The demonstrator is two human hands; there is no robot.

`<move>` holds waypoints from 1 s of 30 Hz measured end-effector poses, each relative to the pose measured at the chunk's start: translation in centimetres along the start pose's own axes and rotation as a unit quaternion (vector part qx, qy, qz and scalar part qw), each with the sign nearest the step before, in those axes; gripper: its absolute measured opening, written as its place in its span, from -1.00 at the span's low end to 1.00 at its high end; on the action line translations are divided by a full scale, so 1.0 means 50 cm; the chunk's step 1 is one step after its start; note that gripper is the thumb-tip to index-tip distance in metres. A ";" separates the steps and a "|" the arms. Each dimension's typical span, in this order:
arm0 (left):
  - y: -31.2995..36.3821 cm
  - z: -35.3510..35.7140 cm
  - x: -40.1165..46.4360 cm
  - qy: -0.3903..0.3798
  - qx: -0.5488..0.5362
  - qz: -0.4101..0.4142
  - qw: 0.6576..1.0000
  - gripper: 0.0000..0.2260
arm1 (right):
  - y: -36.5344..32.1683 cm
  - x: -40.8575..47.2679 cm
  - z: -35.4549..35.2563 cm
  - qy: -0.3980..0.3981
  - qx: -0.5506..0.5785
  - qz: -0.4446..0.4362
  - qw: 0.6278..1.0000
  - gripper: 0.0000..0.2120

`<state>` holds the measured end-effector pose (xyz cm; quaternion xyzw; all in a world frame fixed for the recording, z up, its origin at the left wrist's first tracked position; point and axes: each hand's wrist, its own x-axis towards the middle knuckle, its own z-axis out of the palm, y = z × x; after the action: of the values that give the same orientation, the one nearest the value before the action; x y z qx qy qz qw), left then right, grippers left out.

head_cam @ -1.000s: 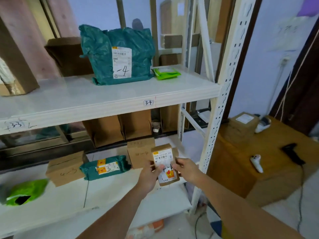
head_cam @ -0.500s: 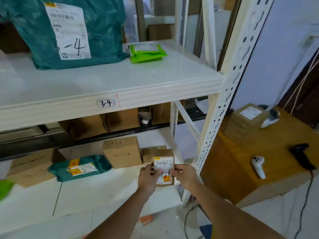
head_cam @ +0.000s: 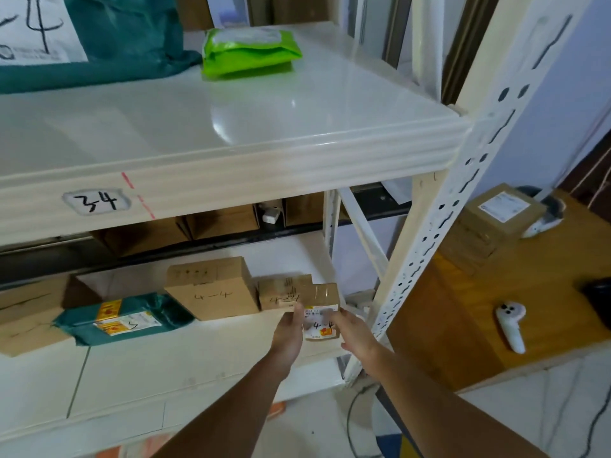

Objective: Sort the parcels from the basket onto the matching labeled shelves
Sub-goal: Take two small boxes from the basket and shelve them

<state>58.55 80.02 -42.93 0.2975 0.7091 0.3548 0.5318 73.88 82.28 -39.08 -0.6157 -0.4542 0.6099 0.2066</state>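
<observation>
While the fingers (head_cam: 299, 314) of the left hand (head_cam: 289, 332) curl onto the left edge of the small parcel (head_cam: 321, 320) and the right hand (head_cam: 352, 328) grips its right side, the box (white label, "4-4" handwritten) sits low over the front right of the lower shelf (head_cam: 185, 365); can't tell if it's touching the board. Just behind it is a 2nd small box (head_cam: 281, 292) marked 4-4, w/ a bigger 4-4 box (head_cam: 211, 289) to its left, then a teal mailer (head_cam: 125, 319). Upper shelf (head_cam: 231, 166) carries a "3-4" tag (head_cam: 96, 201), a green pack (head_cam: 248, 51) and a big teal bag (head_cam: 125, 38). To the right, a wooden counter (head_cam: 545, 292) holds a white controller (head_cam: 511, 325) and a brown box (head_cam: 496, 216).
</observation>
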 end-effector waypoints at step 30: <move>0.048 0.085 0.066 -0.012 -0.099 -0.101 0.990 -0.74 | 0.057 0.167 0.010 0.099 0.242 0.049 0.964 -0.89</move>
<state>61.90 84.86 -43.53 0.1745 0.6902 0.3647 0.6002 73.00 87.49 -46.20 -0.6264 -0.2395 0.6470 0.3629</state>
